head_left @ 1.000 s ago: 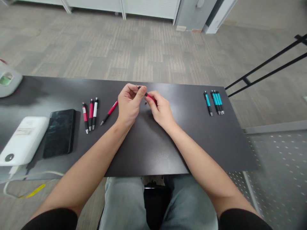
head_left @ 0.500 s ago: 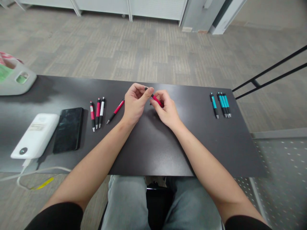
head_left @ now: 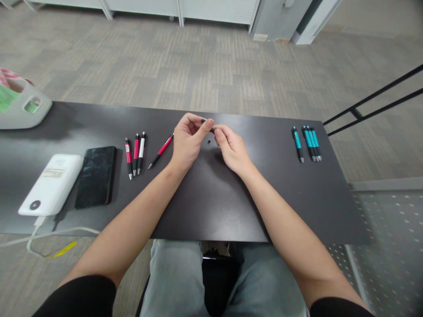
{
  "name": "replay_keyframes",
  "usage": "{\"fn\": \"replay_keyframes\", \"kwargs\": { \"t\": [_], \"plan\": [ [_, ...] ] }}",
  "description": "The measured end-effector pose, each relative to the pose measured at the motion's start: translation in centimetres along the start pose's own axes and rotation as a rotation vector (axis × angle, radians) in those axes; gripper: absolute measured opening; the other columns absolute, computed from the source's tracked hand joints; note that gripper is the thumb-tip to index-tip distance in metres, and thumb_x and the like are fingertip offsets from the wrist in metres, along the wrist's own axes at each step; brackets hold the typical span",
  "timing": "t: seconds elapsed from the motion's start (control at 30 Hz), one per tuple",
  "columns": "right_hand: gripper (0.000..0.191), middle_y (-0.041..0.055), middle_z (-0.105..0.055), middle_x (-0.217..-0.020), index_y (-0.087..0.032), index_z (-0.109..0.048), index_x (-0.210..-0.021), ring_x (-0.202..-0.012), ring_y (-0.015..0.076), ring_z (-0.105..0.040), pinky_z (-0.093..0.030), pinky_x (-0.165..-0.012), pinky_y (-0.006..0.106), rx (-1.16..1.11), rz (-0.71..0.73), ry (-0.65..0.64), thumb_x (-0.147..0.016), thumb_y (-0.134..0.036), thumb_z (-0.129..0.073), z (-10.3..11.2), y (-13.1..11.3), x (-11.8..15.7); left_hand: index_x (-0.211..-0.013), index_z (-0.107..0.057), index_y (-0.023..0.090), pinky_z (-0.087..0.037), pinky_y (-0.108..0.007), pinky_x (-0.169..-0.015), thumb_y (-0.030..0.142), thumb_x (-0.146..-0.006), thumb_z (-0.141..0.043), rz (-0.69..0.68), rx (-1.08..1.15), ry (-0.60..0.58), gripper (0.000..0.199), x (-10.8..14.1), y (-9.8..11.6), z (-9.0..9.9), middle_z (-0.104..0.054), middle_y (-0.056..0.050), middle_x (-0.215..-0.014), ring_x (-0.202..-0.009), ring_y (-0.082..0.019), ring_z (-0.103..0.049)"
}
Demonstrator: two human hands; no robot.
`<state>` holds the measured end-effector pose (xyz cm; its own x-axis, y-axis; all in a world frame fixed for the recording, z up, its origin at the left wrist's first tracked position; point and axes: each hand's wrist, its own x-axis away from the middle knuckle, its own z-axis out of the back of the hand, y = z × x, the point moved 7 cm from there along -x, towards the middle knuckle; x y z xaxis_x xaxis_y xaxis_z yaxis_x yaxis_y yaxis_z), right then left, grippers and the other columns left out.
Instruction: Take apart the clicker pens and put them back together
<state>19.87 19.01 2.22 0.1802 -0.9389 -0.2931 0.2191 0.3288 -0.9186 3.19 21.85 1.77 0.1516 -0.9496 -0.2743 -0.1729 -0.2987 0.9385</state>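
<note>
Above the middle of the dark table, my left hand pinches the black end of a pen between thumb and fingers. My right hand is closed around the pen's other end, and the red barrel is now hidden behind its fingers. A small dark piece shows just below and between the hands. Beside my left hand lies a red pen with a black grip, its upper end close to the wrist. Farther left, two red pens and a white pen lie side by side.
Several turquoise pens lie on the right of the table. On the left are a black phone, a white power bank with a cable, and a pale basket. A black metal frame stands past the right edge.
My right hand's fingers have closed farther over the pen, covering the red barrel that showed before. The small dark piece between the hands has come into view.
</note>
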Motion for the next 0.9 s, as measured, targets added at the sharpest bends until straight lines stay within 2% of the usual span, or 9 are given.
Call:
{"fn": "replay_keyframes", "kwargs": {
  "t": [0.07, 0.13, 0.23, 0.33, 0.47, 0.6, 0.7, 0.77, 0.9],
  "plan": [
    [0.043, 0.0045, -0.07, -0.093, -0.035, -0.073, -0.099, -0.093, 0.0318, -0.072, -0.059, -0.086, 0.047, -0.001, 0.018, -0.004, -0.112, -0.076, -0.081, 0.1, -0.2, -0.1, -0.086, -0.064, 0.035, -0.066, -0.053, -0.076, 0.087, -0.073, -0.112, -0.001, 0.005, -0.01, 0.072, 0.0, 0.0, 0.0, -0.074, -0.005, -0.084, -0.08, -0.032, -0.076],
    [0.042, 0.0029, -0.073, -0.098, -0.035, -0.072, -0.104, -0.087, 0.0292, -0.071, -0.059, -0.083, 0.047, -0.022, -0.001, 0.009, -0.106, -0.072, -0.091, 0.3, -0.1, 0.0, -0.087, -0.064, 0.035, -0.065, -0.053, -0.076, 0.089, -0.075, -0.11, -0.017, 0.002, -0.021, 0.072, -0.2, -0.2, -0.1, -0.074, -0.005, -0.085, -0.083, -0.034, -0.078],
    [0.045, -0.0011, -0.07, -0.093, -0.037, -0.07, -0.11, -0.078, 0.0263, -0.065, -0.057, -0.079, 0.045, -0.032, -0.045, 0.026, -0.101, -0.071, -0.099, 0.5, 0.5, 0.1, -0.087, -0.064, 0.035, -0.064, -0.053, -0.077, 0.098, -0.071, -0.107, -0.046, -0.002, -0.012, 0.078, -0.5, -0.8, 0.0, -0.074, -0.006, -0.085, -0.083, -0.033, -0.077],
    [0.047, -0.0003, -0.067, -0.085, -0.036, -0.071, -0.102, -0.083, 0.0292, -0.068, -0.059, -0.082, 0.046, -0.001, -0.049, -0.009, -0.106, -0.079, -0.09, 0.4, 0.5, 0.2, -0.087, -0.064, 0.035, -0.062, -0.054, -0.076, 0.101, -0.063, -0.109, -0.03, 0.042, 0.004, 0.083, -0.6, -1.5, 0.0, -0.075, -0.005, -0.083, -0.076, -0.031, -0.072],
    [0.056, 0.0032, -0.074, -0.089, -0.035, -0.074, -0.097, -0.089, 0.0318, -0.075, -0.063, -0.084, 0.049, 0.004, -0.084, -0.08, -0.111, -0.09, -0.074, 0.1, 0.6, 0.1, -0.09, -0.067, 0.036, -0.061, -0.055, -0.076, 0.101, -0.068, -0.107, 0.002, 0.061, -0.028, 0.08, -0.6, -2.0, -0.3, -0.074, -0.005, -0.082, -0.075, -0.032, -0.074],
    [0.054, 0.001, -0.078, -0.098, -0.038, -0.072, -0.11, -0.078, 0.028, -0.07, -0.061, -0.077, 0.048, -0.019, -0.125, -0.021, -0.096, -0.085, -0.095, 0.7, 1.1, 0.0, -0.088, -0.068, 0.036, -0.06, -0.056, -0.08, 0.103, -0.062, -0.108, -0.014, 0.054, 0.032, 0.082, -0.9, -2.4, 0.4, -0.078, -0.007, -0.086, -0.08, -0.033, -0.073],
    [0.054, -0.0009, -0.073, -0.091, -0.038, -0.07, -0.11, -0.08, 0.0274, -0.065, -0.059, -0.08, 0.047, 0.016, -0.101, 0.021, -0.092, -0.078, -0.102, 1.1, 1.2, 0.0, -0.09, -0.067, 0.036, -0.058, -0.056, -0.081, 0.101, -0.074, -0.105, -0.052, 0.05, 0.046, 0.077, -1.1, -2.1, 0.8, -0.076, -0.005, -0.086, -0.082, -0.032, -0.072],
    [0.049, -0.002, -0.068, -0.084, -0.039, -0.073, -0.113, -0.08, 0.0279, -0.063, -0.059, -0.084, 0.047, 0.033, -0.075, 0.011, -0.096, -0.077, -0.1, 1.2, 1.1, 0.0, -0.094, -0.067, 0.035, -0.059, -0.053, -0.084, 0.095, -0.081, -0.106, -0.072, 0.065, 0.034, 0.073, -1.1, -1.6, 0.8, -0.078, -0.003, -0.09, -0.082, -0.028, -0.073],
    [0.04, 0.0003, -0.07, -0.084, -0.039, -0.083, -0.112, -0.081, 0.0297, -0.064, -0.056, -0.083, 0.048, 0.075, -0.033, -0.008, -0.108, -0.079, -0.086, 1.6, 1.1, -0.1, -0.096, -0.068, 0.033, -0.063, -0.048, -0.085, 0.09, -0.081, -0.111, -0.069, 0.089, 0.057, 0.073, -1.1, -1.0, 1.3, -0.081, -0.001, -0.098, -0.082, -0.024, -0.074]
  ]
}}
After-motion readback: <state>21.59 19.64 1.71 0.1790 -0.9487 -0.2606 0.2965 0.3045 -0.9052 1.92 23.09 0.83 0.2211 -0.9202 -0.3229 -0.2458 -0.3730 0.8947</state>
